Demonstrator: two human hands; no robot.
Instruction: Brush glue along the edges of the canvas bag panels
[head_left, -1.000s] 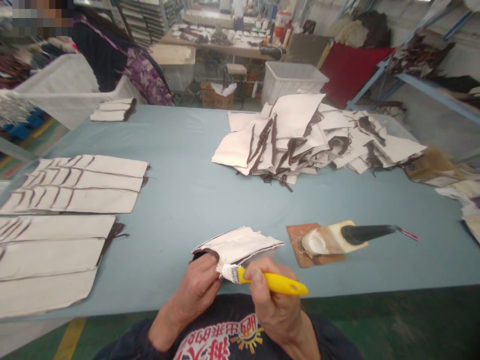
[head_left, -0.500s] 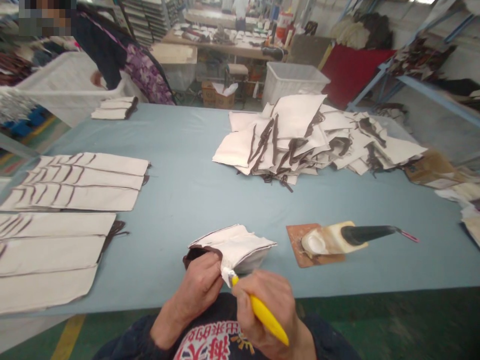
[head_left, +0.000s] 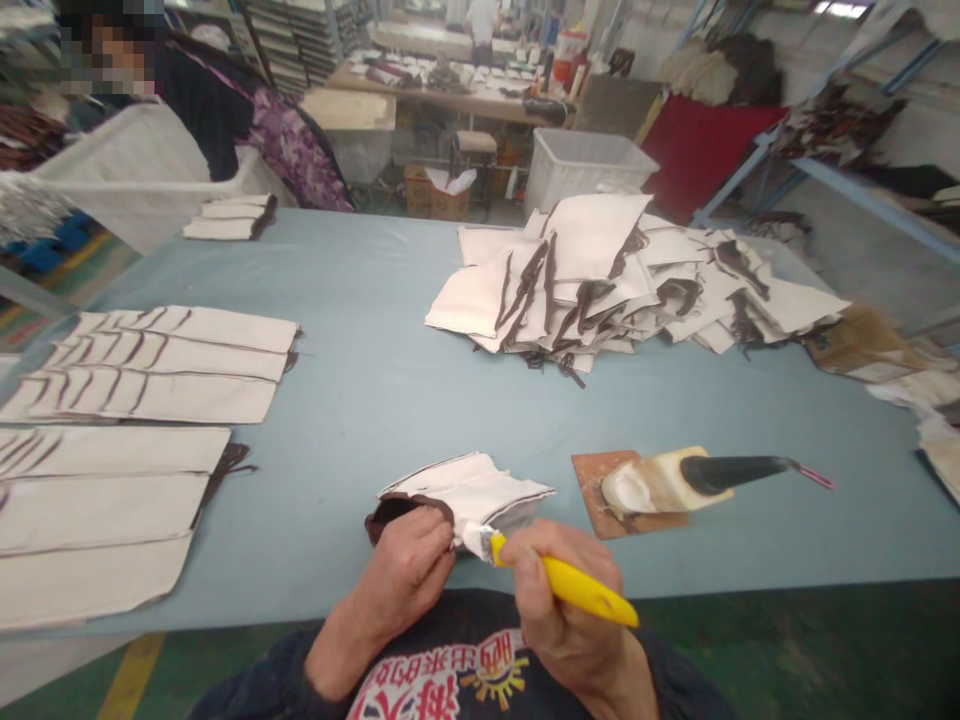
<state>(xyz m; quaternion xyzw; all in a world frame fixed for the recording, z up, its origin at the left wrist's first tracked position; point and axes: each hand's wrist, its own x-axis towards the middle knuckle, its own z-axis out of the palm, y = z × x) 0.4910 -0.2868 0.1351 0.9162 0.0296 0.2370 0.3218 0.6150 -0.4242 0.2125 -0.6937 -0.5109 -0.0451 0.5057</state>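
Near the table's front edge lies a cream fabric piece (head_left: 457, 482) with a dark brown edge curled open at its left end. My left hand (head_left: 411, 555) is closed on that brown edge, the fingertips pinching it. In my right hand (head_left: 566, 590) is a paintbrush (head_left: 585, 588) with a yellow handle and white-coated bristles. Its bristles touch or nearly touch the piece just beside my left fingertips. To the right, a cut-open plastic container (head_left: 667, 480) with a white substance in its mouth and a black neck rests on a brown board (head_left: 592, 490).
A heap of cream pieces with brown edges (head_left: 570, 260) lies at the back right of the blue table (head_left: 360, 370). Overlapping stacks of pieces (head_left: 172, 360) line the left side. Beyond the table, a person (head_left: 255, 120) leans over a white bin (head_left: 112, 160).
My right hand has moved right with the paintbrush, whose handle now lies flatter. My left hand still pinches the brown edge. The person at the back left has shifted slightly.
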